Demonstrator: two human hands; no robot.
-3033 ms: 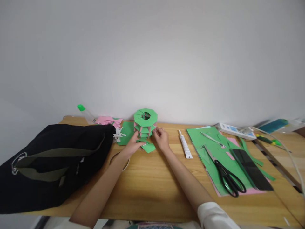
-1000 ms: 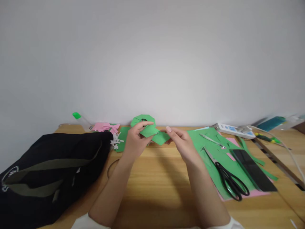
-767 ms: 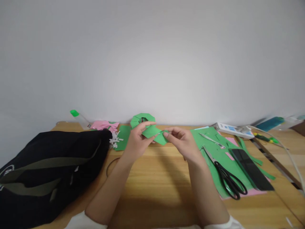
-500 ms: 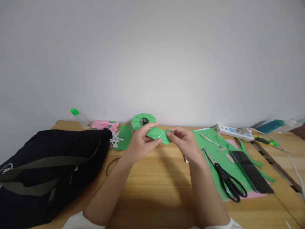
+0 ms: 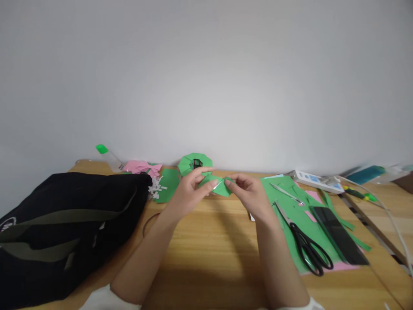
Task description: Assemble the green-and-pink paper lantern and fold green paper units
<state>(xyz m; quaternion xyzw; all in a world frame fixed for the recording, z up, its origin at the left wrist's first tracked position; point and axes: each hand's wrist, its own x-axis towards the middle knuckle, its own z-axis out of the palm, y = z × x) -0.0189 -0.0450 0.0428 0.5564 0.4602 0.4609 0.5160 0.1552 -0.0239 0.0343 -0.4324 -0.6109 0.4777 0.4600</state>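
Note:
A small folded piece of green paper (image 5: 222, 188) is held up between both hands above the wooden table. My left hand (image 5: 190, 189) pinches its left part, thumb lying across the front and fingers behind. At its right end, my right hand (image 5: 247, 189) grips the paper between thumb and fingers. A pale, shiny crease or edge runs slantwise across the paper near my left thumb. Just behind my left hand stands a round, pleated green paper ring (image 5: 187, 165) with a dark centre.
A black bag (image 5: 71, 228) covers the left side. White paper scraps (image 5: 155, 189), a pink paper bow (image 5: 142, 167) and a green-capped bottle (image 5: 109, 157) lie beyond it. Right: green sheets (image 5: 274, 193), black-handled scissors (image 5: 306, 245), tweezers (image 5: 287, 193), a phone (image 5: 338, 237), a power strip (image 5: 316, 181).
My left thumb has moved over the front of the green paper and covers more of its left part. My right hand keeps its grip. The view has shifted slightly.

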